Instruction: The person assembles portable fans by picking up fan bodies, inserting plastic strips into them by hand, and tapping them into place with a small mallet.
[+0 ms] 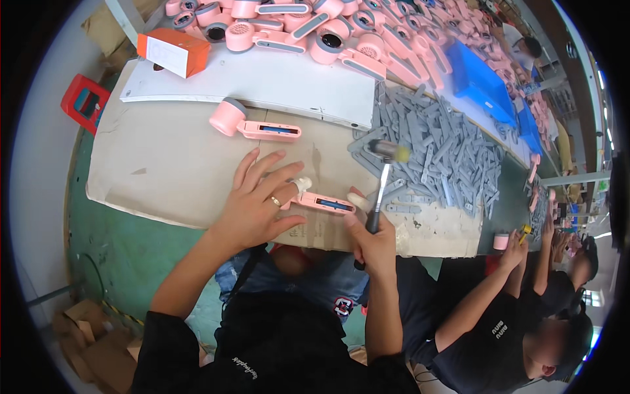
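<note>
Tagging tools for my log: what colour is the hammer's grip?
The hammer's grip is black; head view shows it.

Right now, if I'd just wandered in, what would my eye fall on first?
Probably the big heap of pink gadgets along the far side, with a sprawling pile of grey strips to the right on the worktable. Nearer, the person's right hand grips a hammer, while the left hand partly covers a single pink gadget with a slot in its handle.
</note>
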Tool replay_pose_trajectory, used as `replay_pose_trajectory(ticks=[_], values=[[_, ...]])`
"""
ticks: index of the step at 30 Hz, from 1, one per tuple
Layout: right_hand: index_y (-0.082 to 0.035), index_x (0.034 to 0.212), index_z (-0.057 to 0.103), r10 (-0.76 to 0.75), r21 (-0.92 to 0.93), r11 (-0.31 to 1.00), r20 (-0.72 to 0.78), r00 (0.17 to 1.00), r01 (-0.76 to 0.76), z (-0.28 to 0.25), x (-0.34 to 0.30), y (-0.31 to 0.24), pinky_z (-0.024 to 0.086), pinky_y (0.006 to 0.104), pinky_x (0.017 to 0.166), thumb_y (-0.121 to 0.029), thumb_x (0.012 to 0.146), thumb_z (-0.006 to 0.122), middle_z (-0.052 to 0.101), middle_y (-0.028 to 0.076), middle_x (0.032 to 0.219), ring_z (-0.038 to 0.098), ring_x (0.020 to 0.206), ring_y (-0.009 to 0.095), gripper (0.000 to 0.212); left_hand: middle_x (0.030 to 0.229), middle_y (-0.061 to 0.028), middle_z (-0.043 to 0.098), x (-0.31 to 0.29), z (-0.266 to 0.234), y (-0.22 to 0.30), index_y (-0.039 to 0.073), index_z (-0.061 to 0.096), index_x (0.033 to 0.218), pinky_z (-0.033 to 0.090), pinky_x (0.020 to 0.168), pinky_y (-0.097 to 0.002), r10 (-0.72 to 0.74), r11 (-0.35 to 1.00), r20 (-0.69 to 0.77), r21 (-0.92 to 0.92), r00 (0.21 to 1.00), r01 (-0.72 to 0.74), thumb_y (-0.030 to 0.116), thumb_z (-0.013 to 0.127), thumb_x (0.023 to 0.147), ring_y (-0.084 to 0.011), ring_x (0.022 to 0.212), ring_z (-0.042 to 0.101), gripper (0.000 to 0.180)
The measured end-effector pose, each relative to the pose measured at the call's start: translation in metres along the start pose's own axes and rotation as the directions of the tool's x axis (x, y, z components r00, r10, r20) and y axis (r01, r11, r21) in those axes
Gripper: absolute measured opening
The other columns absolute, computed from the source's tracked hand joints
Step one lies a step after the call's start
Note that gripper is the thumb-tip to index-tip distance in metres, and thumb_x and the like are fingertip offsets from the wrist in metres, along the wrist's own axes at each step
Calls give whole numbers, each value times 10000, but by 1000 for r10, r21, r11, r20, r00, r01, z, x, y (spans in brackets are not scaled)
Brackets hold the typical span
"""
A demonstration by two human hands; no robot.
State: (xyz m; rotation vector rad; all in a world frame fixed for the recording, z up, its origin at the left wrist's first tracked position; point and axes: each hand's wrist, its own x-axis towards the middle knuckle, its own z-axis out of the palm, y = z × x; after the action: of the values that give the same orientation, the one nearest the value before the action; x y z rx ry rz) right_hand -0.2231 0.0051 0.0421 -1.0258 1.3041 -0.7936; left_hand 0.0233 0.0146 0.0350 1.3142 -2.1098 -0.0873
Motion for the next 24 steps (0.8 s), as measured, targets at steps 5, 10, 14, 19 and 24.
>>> replay_pose_trajectory(ticks=[5, 10, 14, 19, 24], values=[[57, 1204, 676, 16, 175, 985, -6, 1000, -14, 0, 8, 1, 251, 221, 351, -143, 951, 705, 584, -17, 612, 360, 378, 31, 324, 1114, -21, 706, 17, 15, 28, 99, 687, 947, 411, 1050, -490, 15, 999, -72, -50, 997, -18, 245, 809, 800, -215, 1041, 652, 241], [26, 1166, 692, 44, 149, 988, -35, 998, -38, 5, 10, 2, 259, 223, 354, -119, 940, 709, 556, -31, 582, 380, 383, 35, 269, 1045, -35, 712, 14, 29, 24, 79, 695, 892, 476, 977, -430, 50, 996, -29, -76, 998, -52, 217, 815, 785, -224, 972, 659, 212], [-26, 1142, 705, -47, -50, 998, -117, 992, 41, 9, 5, 0, 290, 222, 364, -106, 931, 714, 574, -31, 606, 427, 398, 38, 226, 1019, -42, 713, 16, 26, 27, 66, 696, 889, 514, 956, -415, 25, 996, -12, -89, 1000, -26, 178, 821, 768, -234, 947, 661, 207], [25, 1031, 731, -242, -261, 943, -99, 965, 209, 6, 1, 9, 512, 281, 785, -63, 876, 739, 726, 116, 1062, 664, 864, 154, 179, 1009, -51, 711, 14, 28, 22, 59, 692, 889, 523, 967, -453, 53, 993, -21, -104, 998, -55, 171, 823, 765, -246, 941, 666, 212], [1, 1050, 695, -470, -619, 681, 40, 882, 391, 10, -9, 6, 562, 365, 771, -26, 859, 696, 682, 186, 1217, 717, 891, 339, 192, 1051, -65, 663, 12, 27, 20, 52, 657, 900, 502, 946, -424, 125, 991, -21, -46, 992, -126, 182, 798, 752, -247, 969, 632, 242]])
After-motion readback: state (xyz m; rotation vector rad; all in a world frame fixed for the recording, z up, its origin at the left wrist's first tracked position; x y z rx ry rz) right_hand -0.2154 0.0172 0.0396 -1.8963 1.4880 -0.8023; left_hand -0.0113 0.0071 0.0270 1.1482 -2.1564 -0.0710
